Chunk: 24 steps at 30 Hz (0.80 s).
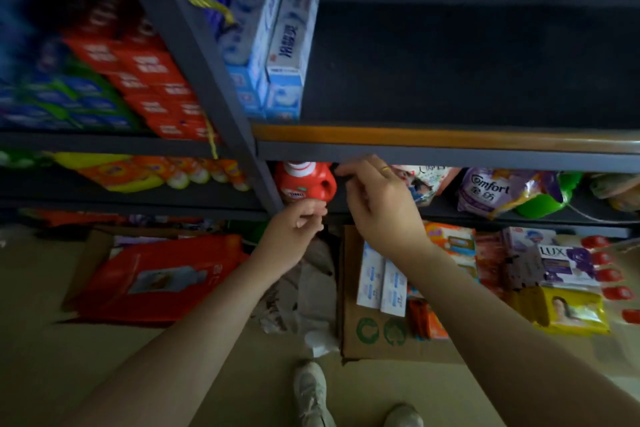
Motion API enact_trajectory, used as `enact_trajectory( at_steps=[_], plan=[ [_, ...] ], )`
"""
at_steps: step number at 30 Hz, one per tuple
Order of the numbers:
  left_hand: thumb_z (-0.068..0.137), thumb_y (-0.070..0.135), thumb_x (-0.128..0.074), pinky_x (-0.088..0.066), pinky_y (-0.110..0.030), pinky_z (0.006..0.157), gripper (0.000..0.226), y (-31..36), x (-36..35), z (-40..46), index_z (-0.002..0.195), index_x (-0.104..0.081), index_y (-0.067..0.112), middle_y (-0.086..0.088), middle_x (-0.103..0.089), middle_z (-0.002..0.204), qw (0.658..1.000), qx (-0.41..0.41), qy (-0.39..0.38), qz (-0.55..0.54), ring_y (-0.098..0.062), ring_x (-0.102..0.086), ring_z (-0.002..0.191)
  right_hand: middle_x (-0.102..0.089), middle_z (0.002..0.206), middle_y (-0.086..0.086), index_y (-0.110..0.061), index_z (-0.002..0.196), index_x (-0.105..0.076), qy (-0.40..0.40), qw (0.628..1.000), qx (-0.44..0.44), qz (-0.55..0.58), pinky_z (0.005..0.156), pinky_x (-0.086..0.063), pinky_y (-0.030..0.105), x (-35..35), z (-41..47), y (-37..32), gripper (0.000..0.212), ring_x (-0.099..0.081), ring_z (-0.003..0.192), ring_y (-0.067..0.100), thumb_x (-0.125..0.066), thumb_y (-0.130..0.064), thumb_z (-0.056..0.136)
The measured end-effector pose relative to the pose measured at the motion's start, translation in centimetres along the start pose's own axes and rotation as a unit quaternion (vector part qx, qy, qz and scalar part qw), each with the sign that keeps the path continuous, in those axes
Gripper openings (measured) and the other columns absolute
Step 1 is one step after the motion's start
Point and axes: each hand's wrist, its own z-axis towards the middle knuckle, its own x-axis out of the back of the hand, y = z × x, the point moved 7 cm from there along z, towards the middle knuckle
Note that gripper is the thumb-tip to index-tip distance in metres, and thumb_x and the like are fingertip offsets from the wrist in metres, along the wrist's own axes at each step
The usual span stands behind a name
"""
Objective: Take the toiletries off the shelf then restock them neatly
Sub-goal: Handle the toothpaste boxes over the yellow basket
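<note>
Shoes: two pale sneakers (310, 392) stand on the beige floor (52, 357) at the bottom of the view.
Cardboard: a flattened brown box (374, 340) lies on the floor just ahead of the shoes, with two white-and-blue toothpaste boxes (382, 282) lying on it side by side.
Floor stock, right: a purple LUX pack (564, 263), a yellow pack (571, 312) and orange packs lie close together beside the cardboard.
Floor stock, left: a large red flat pack (159, 277) rests in a second open carton.
Left hand: the left hand (298, 232) is raised below the red bottle, fingers curled with their tips at the bottle's base; I cannot tell whether it grips anything.
Right hand: the right hand (377, 198), a ring on one finger, reaches to the lower shelf's edge, fingers bent, near the bottle's handle; whether it holds something is unclear.
Red bottle: a red detergent bottle (304, 182) with a white cap stands at the left end of the lower shelf, beside the grey upright post (194, 55).
Lower shelf, right: a purple Comfort pouch (495, 194) lies well right of the bottle.
Upper shelf: the dark shelf (467, 73) bears a few upright white-and-blue toothpaste cartons (287, 55) at its left end.
Left bay: red cartons (152, 80) are stacked beyond the post.
</note>
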Motion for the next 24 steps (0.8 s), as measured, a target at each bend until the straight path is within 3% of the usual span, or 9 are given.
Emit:
enact_trajectory(
  at_steps=[3, 6, 8, 11, 13, 15, 17, 20, 24],
  plan=[
    [0.095, 0.010, -0.047, -0.045, -0.006, 0.073, 0.018, 3.1, 4.6, -1.3, 0.107, -0.058, 0.014, 0.005, -0.061, 0.102, 0.996, -0.056, 0.055, 0.030, 0.002, -0.061, 0.083, -0.053, 0.128, 0.014, -0.004, 0.125, -0.052, -0.032, 0.998, 0.011, -0.055, 0.086, -0.048, 0.043, -1.1, 4.2, -2.1, 0.043, -0.051, 0.112, 0.034, -0.037, -0.008, 0.086],
    [0.094, 0.009, -0.048, -0.042, -0.002, 0.072, 0.021, 5.1, 8.6, -2.0, 0.111, -0.059, 0.015, 0.009, -0.059, 0.103, 0.987, -0.090, 0.094, 0.096, -0.006, -0.059, 0.093, -0.018, 0.155, 0.005, -0.013, 0.145, -0.024, -0.097, 0.983, -0.002, -0.157, 0.106, -0.031, 0.045, -3.2, 8.7, -2.5, 0.059, -0.022, 0.137, 0.031, -0.041, -0.004, 0.090],
    [0.094, 0.010, -0.048, -0.040, 0.000, 0.071, 0.025, 6.0, 10.4, -2.1, 0.116, -0.058, 0.016, 0.010, -0.056, 0.107, 0.978, -0.113, 0.106, 0.137, -0.002, -0.057, 0.092, 0.000, 0.158, -0.003, -0.018, 0.149, -0.007, -0.123, 0.973, -0.012, -0.197, 0.110, -0.024, 0.042, -4.2, 11.3, -2.2, 0.067, -0.007, 0.142, 0.027, -0.042, -0.006, 0.093],
    [0.094, 0.010, -0.050, -0.040, 0.000, 0.072, 0.026, 7.1, 11.6, -2.1, 0.118, -0.057, 0.015, 0.009, -0.053, 0.107, 0.965, -0.152, 0.111, 0.183, 0.005, -0.053, 0.086, 0.006, 0.158, -0.006, -0.021, 0.149, 0.002, -0.157, 0.963, -0.036, -0.216, 0.115, -0.015, 0.044, -5.4, 13.6, -0.9, 0.062, 0.003, 0.144, 0.026, -0.034, -0.020, 0.099],
    [0.092, 0.008, -0.051, -0.040, -0.001, 0.072, 0.026, 7.5, 11.7, -2.0, 0.117, -0.058, 0.012, 0.007, -0.053, 0.106, 0.958, -0.179, 0.109, 0.196, 0.007, -0.052, 0.085, 0.000, 0.158, -0.007, -0.024, 0.149, -0.004, -0.166, 0.956, -0.037, -0.237, 0.115, -0.016, 0.047, -5.5, 13.6, 0.0, 0.057, -0.002, 0.144, 0.029, -0.032, -0.027, 0.100],
    [0.092, 0.007, -0.052, -0.042, -0.003, 0.073, 0.025, 7.4, 11.6, -1.6, 0.116, -0.059, 0.011, 0.007, -0.053, 0.107, 0.956, -0.187, 0.112, 0.198, 0.006, -0.053, 0.085, -0.024, 0.153, 0.003, -0.018, 0.144, -0.028, -0.085, 0.972, -0.005, -0.218, 0.108, -0.030, 0.048, -4.2, 13.0, -0.1, 0.048, -0.028, 0.136, 0.034, -0.037, -0.027, 0.098],
    [0.092, 0.007, -0.052, -0.043, -0.005, 0.074, 0.025, 7.0, 11.3, -1.2, 0.115, -0.060, 0.012, 0.011, -0.053, 0.106, 0.959, -0.179, 0.115, 0.185, 0.004, -0.054, 0.087, -0.046, 0.131, 0.012, -0.008, 0.126, -0.050, 0.017, 0.993, 0.009, -0.117, 0.084, -0.046, 0.037, -2.3, 12.2, -0.5, 0.036, -0.052, 0.110, 0.029, -0.041, -0.027, 0.097],
    [0.092, 0.008, -0.053, -0.046, -0.010, 0.077, 0.024, 6.6, 10.6, -0.5, 0.114, -0.060, 0.015, 0.014, -0.051, 0.104, 0.966, -0.166, 0.116, 0.159, 0.002, -0.056, 0.091, -0.043, 0.119, 0.006, -0.007, 0.118, -0.047, 0.041, 0.985, -0.147, 0.078, 0.068, -0.040, 0.013, -1.9, 13.6, 2.2, 0.037, -0.051, 0.088, 0.007, -0.051, -0.035, 0.093],
    [0.092, 0.010, -0.052, -0.044, -0.006, 0.075, 0.024, 6.3, 10.2, 0.1, 0.114, -0.060, 0.015, 0.013, -0.052, 0.106, 0.968, -0.151, 0.121, 0.157, 0.008, -0.053, 0.088, -0.052, 0.124, 0.011, -0.006, 0.122, -0.041, 0.019, 0.895, -0.388, 0.220, 0.087, -0.053, 0.041, -4.1, 15.1, 6.0, 0.068, -0.058, 0.105, 0.024, -0.075, -0.040, 0.073]
  ],
)
